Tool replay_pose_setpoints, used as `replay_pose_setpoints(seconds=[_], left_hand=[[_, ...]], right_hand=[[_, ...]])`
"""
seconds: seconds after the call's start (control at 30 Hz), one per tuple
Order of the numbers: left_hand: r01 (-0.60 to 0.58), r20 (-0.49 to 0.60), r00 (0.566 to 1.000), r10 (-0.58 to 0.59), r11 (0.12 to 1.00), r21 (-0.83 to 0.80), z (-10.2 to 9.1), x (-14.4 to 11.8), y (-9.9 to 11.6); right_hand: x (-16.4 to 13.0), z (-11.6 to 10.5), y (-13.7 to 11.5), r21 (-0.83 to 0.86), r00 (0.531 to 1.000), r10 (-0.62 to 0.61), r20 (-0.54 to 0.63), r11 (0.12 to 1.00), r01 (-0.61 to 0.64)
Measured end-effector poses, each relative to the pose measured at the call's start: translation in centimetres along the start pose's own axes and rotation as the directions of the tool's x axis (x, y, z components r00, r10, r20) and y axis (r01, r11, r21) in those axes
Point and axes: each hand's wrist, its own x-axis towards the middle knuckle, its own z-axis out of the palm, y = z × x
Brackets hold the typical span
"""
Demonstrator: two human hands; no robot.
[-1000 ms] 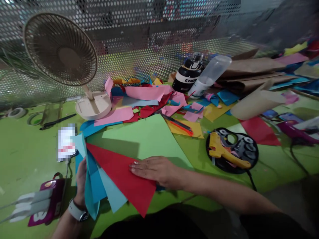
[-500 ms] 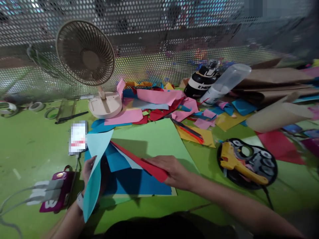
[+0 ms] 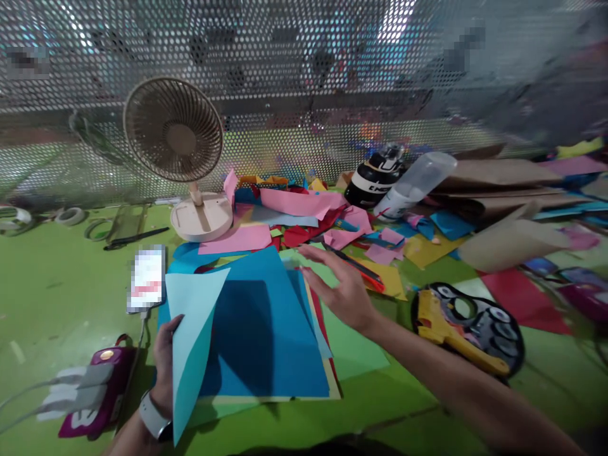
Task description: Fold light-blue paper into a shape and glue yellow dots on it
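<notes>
My left hand (image 3: pixel 164 364) pinches a light blue sheet of paper (image 3: pixel 192 335) that stands up on edge at the stack's left side. A darker blue sheet (image 3: pixel 266 329) lies on top of the paper stack in front of me, over yellow, red and light green sheets (image 3: pixel 354 348). My right hand (image 3: pixel 339 288) hovers with spread fingers over the stack's far right corner, touching or just above the blue sheets; nothing is held in it. I wear a white watch (image 3: pixel 154 418) on my left wrist.
A beige desk fan (image 3: pixel 178 142) stands at the back left before a perforated metal wall. Scraps of coloured paper (image 3: pixel 304 212) litter the green table (image 3: pixel 57 297). A yellow glue gun (image 3: pixel 451 323) rests on a dark tray. A phone (image 3: pixel 147 278), bottles and brown paper lie around.
My right hand let go of the red sheet and lifted toward the far corner. The red sheet now lies under the blue one. The light blue sheet stays upright in my left hand.
</notes>
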Motion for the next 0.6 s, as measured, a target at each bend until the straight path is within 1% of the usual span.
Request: replay_pose_setpoints(seconds=[0.07, 0.1, 0.13, 0.17, 0.2, 0.23, 0.3, 0.37, 0.4, 0.5, 0.6], left_hand=[[0.010, -0.035, 0.999, -0.009, 0.999, 0.041, 0.0, -0.1, 0.0], [0.026, -0.051, 0.998, -0.023, 0.998, 0.064, 0.1, -0.3, 0.0], [0.036, -0.070, 0.997, -0.030, 0.996, 0.083, 0.2, -0.4, -0.1], [0.042, -0.088, 0.996, -0.034, 0.995, 0.094, 0.3, -0.7, -0.1], [0.048, -0.098, 0.994, -0.038, 0.994, 0.098, 0.5, -0.9, -0.1], [0.055, -0.105, 0.993, -0.045, 0.994, 0.097, 0.7, -1.1, -0.1], [0.097, -0.103, 0.991, -0.086, 0.990, 0.103, 1.0, -1.5, -0.2], [0.141, -0.116, 0.985, -0.128, 0.983, 0.116, 1.3, -1.8, -0.2], [0.150, -0.131, 0.982, -0.135, 0.982, 0.116, 1.5, -1.9, -0.1], [0.152, -0.182, 0.974, -0.135, 0.985, 0.083, 2.1, -2.3, 0.0], [0.169, -0.192, 0.969, -0.156, 0.984, 0.052, 2.6, -2.7, 0.1]], right_hand=[[3.6, 1.3, 1.2, -0.162, 0.993, -0.073, 0.093, 0.983, 0.087], [5.5, 2.4, 1.8, -0.279, 0.980, -0.066, 0.188, 0.953, 0.118], [7.4, 3.7, 2.3, -0.393, 0.955, -0.014, 0.297, 0.910, 0.135], [9.3, 5.2, 2.7, -0.481, 0.918, 0.062, 0.391, 0.864, 0.147], [11.1, 6.9, 3.0, -0.508, 0.908, 0.093, 0.409, 0.850, 0.142], [12.7, 8.5, 3.1, -0.530, 0.909, 0.116, 0.401, 0.839, 0.127], [15.1, 11.7, 3.1, -0.584, 0.924, 0.173, 0.342, 0.809, 0.065], [16.6, 14.5, 3.1, -0.626, 0.936, 0.225, 0.270, 0.780, -0.007], [17.1, 15.6, 3.2, -0.641, 0.935, 0.259, 0.242, 0.766, -0.046], [17.7, 17.6, 4.0, -0.667, 0.912, 0.360, 0.198, 0.731, -0.143], [18.2, 18.2, 5.1, -0.672, 0.886, 0.420, 0.199, 0.716, -0.188]])
